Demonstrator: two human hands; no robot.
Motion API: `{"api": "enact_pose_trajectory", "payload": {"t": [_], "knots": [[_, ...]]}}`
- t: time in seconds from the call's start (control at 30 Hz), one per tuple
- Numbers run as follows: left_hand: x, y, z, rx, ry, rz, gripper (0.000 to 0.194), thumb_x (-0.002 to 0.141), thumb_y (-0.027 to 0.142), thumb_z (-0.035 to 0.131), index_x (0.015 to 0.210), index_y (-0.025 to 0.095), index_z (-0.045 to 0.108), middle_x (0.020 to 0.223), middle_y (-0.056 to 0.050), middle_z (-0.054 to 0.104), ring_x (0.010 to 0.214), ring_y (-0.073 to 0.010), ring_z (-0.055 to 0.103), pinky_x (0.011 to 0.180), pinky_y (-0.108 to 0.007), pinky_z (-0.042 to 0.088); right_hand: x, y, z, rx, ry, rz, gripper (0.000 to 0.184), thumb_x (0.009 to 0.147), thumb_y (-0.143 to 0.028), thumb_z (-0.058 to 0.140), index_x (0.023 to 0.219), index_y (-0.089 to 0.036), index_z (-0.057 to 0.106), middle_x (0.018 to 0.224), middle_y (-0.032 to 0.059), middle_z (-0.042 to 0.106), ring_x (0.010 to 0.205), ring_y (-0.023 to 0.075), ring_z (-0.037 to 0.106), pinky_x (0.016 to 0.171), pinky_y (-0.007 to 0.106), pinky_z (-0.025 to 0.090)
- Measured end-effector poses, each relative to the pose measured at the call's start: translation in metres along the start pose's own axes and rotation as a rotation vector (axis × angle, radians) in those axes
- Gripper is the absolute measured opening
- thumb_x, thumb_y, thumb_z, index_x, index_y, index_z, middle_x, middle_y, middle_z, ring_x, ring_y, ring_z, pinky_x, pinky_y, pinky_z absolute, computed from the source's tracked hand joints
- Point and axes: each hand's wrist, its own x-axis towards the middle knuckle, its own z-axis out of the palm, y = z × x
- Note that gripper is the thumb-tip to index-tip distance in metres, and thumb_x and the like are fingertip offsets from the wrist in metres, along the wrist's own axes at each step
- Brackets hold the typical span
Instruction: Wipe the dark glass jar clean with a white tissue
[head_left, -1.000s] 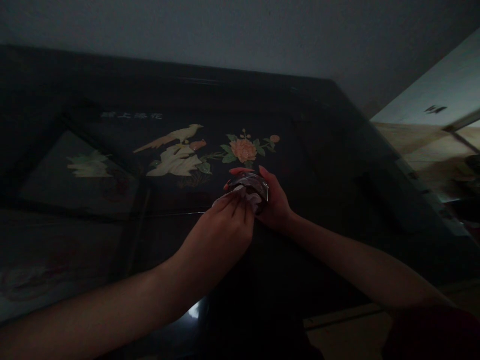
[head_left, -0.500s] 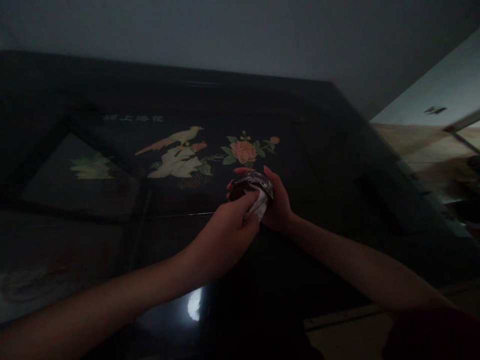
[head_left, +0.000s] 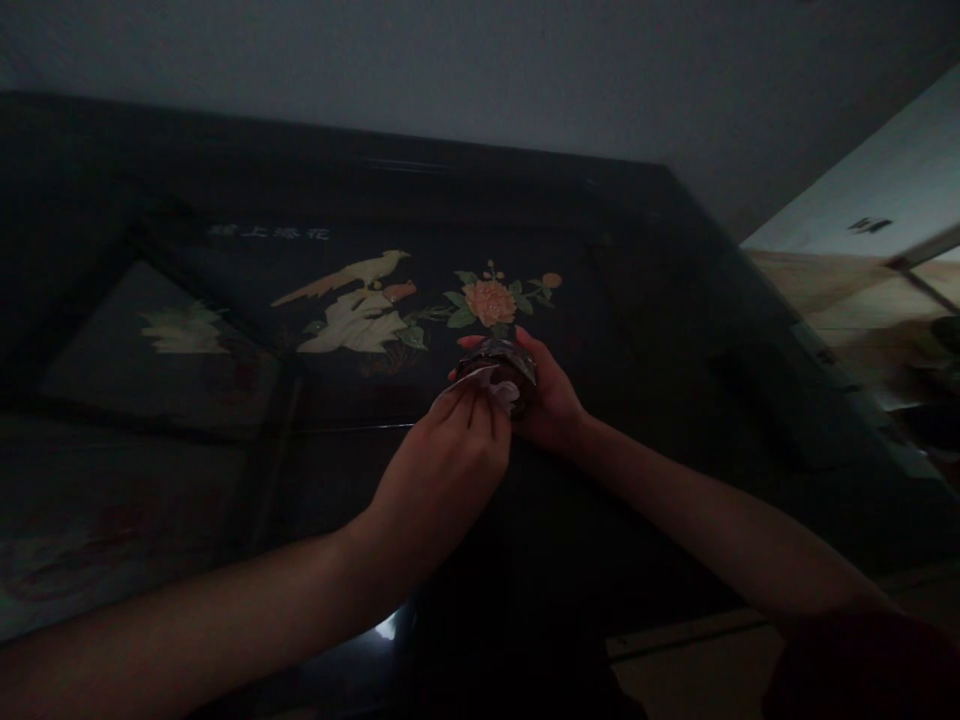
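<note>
My right hand [head_left: 551, 395] is wrapped round the far and right sides of a round, dark, glassy dish [head_left: 517, 357] with a shiny rim. Bunched in the fingers of my left hand [head_left: 446, 480] is a white tissue [head_left: 480, 378], pressed against the near side and inside of the dish. Both hands are above the dark, glossy tabletop [head_left: 630, 400]. The fingertips of my left hand are partly hidden by the tissue, and dim light leaves the dish's exact shape unclear.
Under the glossy surface, a bird picture [head_left: 352, 300] and a pink flower picture [head_left: 491, 302] show beyond my hands. A pale wall [head_left: 450, 70] borders the table's far edge. Dark, blurred things [head_left: 934, 420] stand past the right edge, above a tiled floor.
My left hand has rolled over so that its back faces up, and the tissue has spread to the left across the dish. My right hand still grips the dish, which has tilted slightly.
</note>
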Motion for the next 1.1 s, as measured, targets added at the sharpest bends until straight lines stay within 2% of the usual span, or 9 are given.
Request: {"api": "enact_pose_trajectory", "payload": {"t": [0.13, 0.23, 0.47, 0.63, 0.73, 0.83, 0.97, 1.03, 1.1], "knots": [[0.002, 0.0, 0.001, 0.062, -0.018, 0.006, 0.037, 0.086, 0.003, 0.039, 0.118, -0.002, 0.059, 0.116, -0.023, 0.066, 0.114, -0.0257, 0.061, 0.101, -0.038, 0.046, 0.0, 0.0, 0.001, 0.004, 0.002, -0.014, 0.046, 0.092, -0.049, 0.032, 0.099, -0.021, 0.067, 0.072, 0.003, 0.071, 0.081, 0.0194, 0.068, 0.074, 0.032, 0.054], [0.005, 0.0, 0.0, -0.002, -0.026, 0.024, 0.036, 0.086, 0.0, 0.039, 0.115, -0.002, 0.059, 0.109, -0.023, 0.068, 0.109, -0.025, 0.064, 0.1, -0.038, 0.047, 0.0, 0.002, 0.0, -0.01, 0.003, -0.042, 0.045, 0.09, -0.051, 0.036, 0.099, -0.021, 0.067, 0.074, 0.0032, 0.071, 0.079, 0.0199, 0.068, 0.074, 0.033, 0.054], [0.017, -0.011, -0.011, -0.527, -0.161, -0.112, 0.026, 0.083, 0.002, 0.043, 0.101, 0.011, 0.059, 0.09, -0.009, 0.07, 0.078, -0.0189, 0.068, 0.069, -0.029, 0.054, -0.003, 0.003, 0.002, 0.015, 0.025, -0.072, 0.043, 0.086, -0.054, 0.043, 0.102, -0.022, 0.067, 0.078, 0.0039, 0.072, 0.084, 0.0223, 0.068, 0.077, 0.037, 0.054], [0.026, -0.02, -0.012, -0.935, -0.084, -0.308, 0.021, 0.085, 0.009, 0.042, 0.091, 0.014, 0.062, 0.088, -0.004, 0.07, 0.073, -0.0136, 0.064, 0.069, -0.024, 0.05, -0.001, 0.003, 0.001, 0.009, 0.027, -0.125, 0.046, 0.085, -0.055, 0.041, 0.102, -0.022, 0.067, 0.083, 0.0054, 0.072, 0.086, 0.0235, 0.068, 0.078, 0.039, 0.054], [0.03, -0.023, -0.012, -1.028, -0.048, -0.341, 0.021, 0.083, 0.01, 0.044, 0.093, 0.013, 0.063, 0.089, -0.003, 0.07, 0.076, -0.0141, 0.064, 0.071, -0.024, 0.05, 0.0, 0.003, 0.0, -0.012, 0.03, -0.136, 0.047, 0.084, -0.057, 0.041, 0.102, -0.023, 0.067, 0.083, 0.0051, 0.072, 0.086, 0.0242, 0.067, 0.077, 0.039, 0.054], [0.029, -0.023, -0.01, -0.951, -0.081, -0.308, 0.021, 0.084, 0.011, 0.046, 0.094, 0.013, 0.063, 0.087, -0.004, 0.07, 0.076, -0.0152, 0.065, 0.072, -0.025, 0.051, 0.0, 0.003, 0.0, -0.012, 0.04, -0.135, 0.046, 0.085, -0.057, 0.039, 0.101, -0.023, 0.066, 0.082, 0.0052, 0.072, 0.085, 0.0244, 0.067, 0.076, 0.039, 0.054], [0.021, -0.02, -0.008, -0.621, -0.178, -0.115, 0.033, 0.084, 0.002, 0.042, 0.111, 0.013, 0.059, 0.1, -0.009, 0.07, 0.084, -0.0171, 0.068, 0.073, -0.026, 0.053, 0.0, 0.003, 0.001, 0.009, 0.037, -0.113, 0.044, 0.085, -0.055, 0.039, 0.101, -0.023, 0.065, 0.082, 0.0047, 0.072, 0.083, 0.0236, 0.067, 0.075, 0.039, 0.054], [0.015, -0.016, -0.008, -0.435, -0.166, -0.012, 0.038, 0.083, -0.001, 0.041, 0.116, 0.011, 0.057, 0.111, -0.013, 0.067, 0.099, -0.0199, 0.066, 0.081, -0.029, 0.053, -0.001, 0.004, 0.002, 0.012, 0.035, -0.099, 0.043, 0.084, -0.055, 0.041, 0.099, -0.022, 0.066, 0.08, 0.0043, 0.072, 0.082, 0.023, 0.067, 0.075, 0.038, 0.055], [0.011, -0.011, -0.009, -0.261, -0.111, 0.032, 0.035, 0.084, 0.0, 0.041, 0.113, 0.007, 0.059, 0.111, -0.017, 0.067, 0.107, -0.0225, 0.064, 0.09, -0.034, 0.051, -0.002, 0.005, 0.004, 0.012, 0.035, -0.093, 0.041, 0.085, -0.053, 0.042, 0.097, -0.022, 0.066, 0.079, 0.0042, 0.071, 0.081, 0.0221, 0.067, 0.075, 0.037, 0.055]]}}
